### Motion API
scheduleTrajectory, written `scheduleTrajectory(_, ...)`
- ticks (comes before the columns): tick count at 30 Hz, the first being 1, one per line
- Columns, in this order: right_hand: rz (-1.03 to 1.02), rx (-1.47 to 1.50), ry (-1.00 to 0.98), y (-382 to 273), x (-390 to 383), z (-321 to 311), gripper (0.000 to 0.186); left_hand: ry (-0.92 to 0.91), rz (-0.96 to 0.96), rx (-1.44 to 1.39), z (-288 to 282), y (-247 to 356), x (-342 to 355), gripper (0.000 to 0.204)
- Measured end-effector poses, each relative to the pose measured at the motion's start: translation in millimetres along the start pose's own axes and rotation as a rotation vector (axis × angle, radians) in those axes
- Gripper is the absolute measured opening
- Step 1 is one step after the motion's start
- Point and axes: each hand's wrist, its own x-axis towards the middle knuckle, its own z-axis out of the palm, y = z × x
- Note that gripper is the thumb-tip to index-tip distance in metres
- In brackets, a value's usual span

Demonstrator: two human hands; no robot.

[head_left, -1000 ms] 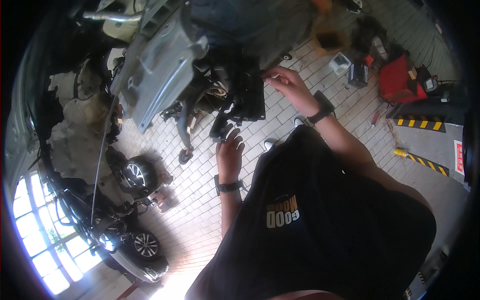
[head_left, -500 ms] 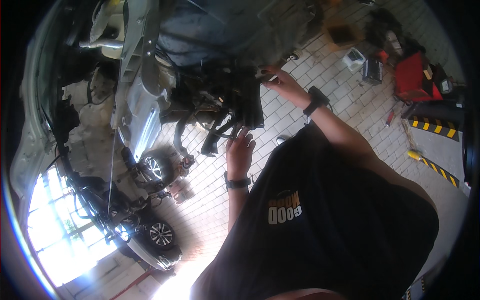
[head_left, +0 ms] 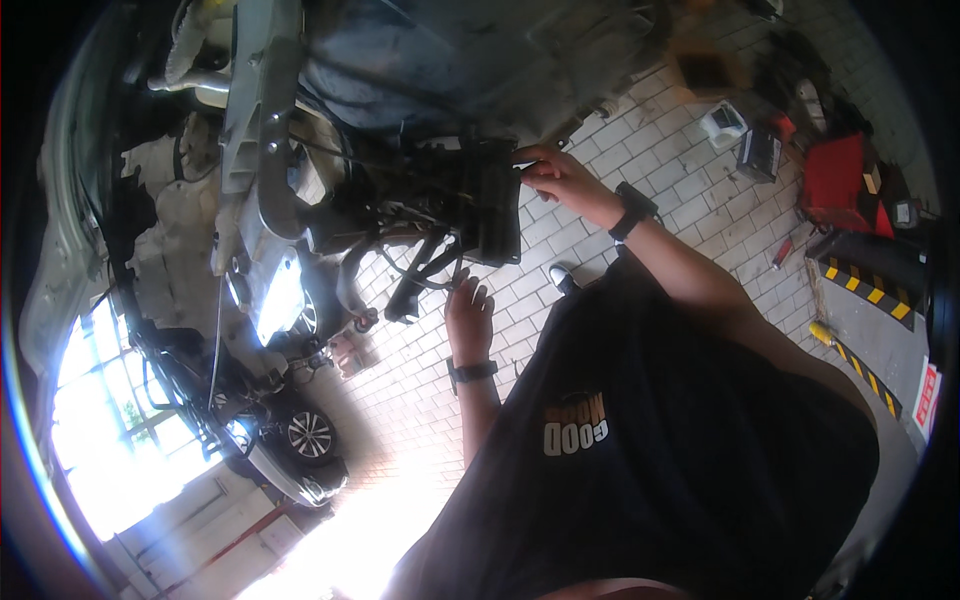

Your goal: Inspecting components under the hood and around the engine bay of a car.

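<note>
A dark, box-like black assembly (head_left: 492,205) hangs under the raised vehicle, with brackets and cables on its left side. My right hand (head_left: 572,188) is at its upper right edge, fingers bent around the corner and thumb below. Just under the assembly is my left hand (head_left: 468,312), its fingers pointing up and slightly apart. The fingertips are close to a thin black cable (head_left: 432,284) that loops down from the assembly. Whether they touch it is hard to see. Beside the cable, a black bracket (head_left: 403,300) sticks out downward.
Overhead is the vehicle's dark underside (head_left: 400,70), with a metal beam (head_left: 275,130) on the left. A car wheel (head_left: 311,434) shows at lower left. On the tiled floor (head_left: 640,150) at right are a red box (head_left: 835,180), a dark box (head_left: 759,155) and a yellow-handled tool (head_left: 822,332).
My left hand has come down a little, away from the assembly's lower edge. My right hand stays at the upper right edge, with its fingers more bent. The whole view has shifted slightly.
</note>
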Motion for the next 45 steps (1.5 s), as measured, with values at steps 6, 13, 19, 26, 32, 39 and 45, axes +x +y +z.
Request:
scheduleTrajectory(6, 0.005, -0.027, 0.027, 4.0, -10.4, -4.9, 0.025, -0.092, -0.036, 0.337, 15.7, 12.0, -8.6, 0.056)
scheduleTrajectory(13, -0.010, 0.011, 0.093, 3.2, -34.6, 3.1, 0.026, -0.178, -0.035, 0.168, 15.0, 11.5, 3.7, 0.053)
scheduleTrajectory(19, -0.051, -0.039, 0.111, 3.1, -44.2, 5.5, 0.025, -0.316, 0.292, 0.608, -3.1, -8.4, 16.0, 0.046)
scheduleTrajectory(26, -0.063, -0.054, 0.133, -2.5, -56.6, 11.0, 0.025, -0.404, 0.538, 1.088, -18.3, -18.1, 31.2, 0.049)
scheduleTrajectory(32, -0.068, -0.059, 0.162, -3.6, -61.3, 11.9, 0.028, -0.363, 0.318, 0.631, -2.0, -3.0, 24.3, 0.046)
scheduleTrajectory(39, -0.097, -0.046, 0.158, -5.6, -57.4, 4.6, 0.027, -0.324, 0.317, 0.467, 6.2, -12.3, 26.2, 0.046)
scheduleTrajectory(45, -0.068, -0.046, 0.157, -9.0, -51.5, -0.7, 0.025, -0.276, -0.101, -0.095, 25.0, 15.0, 25.1, 0.047)
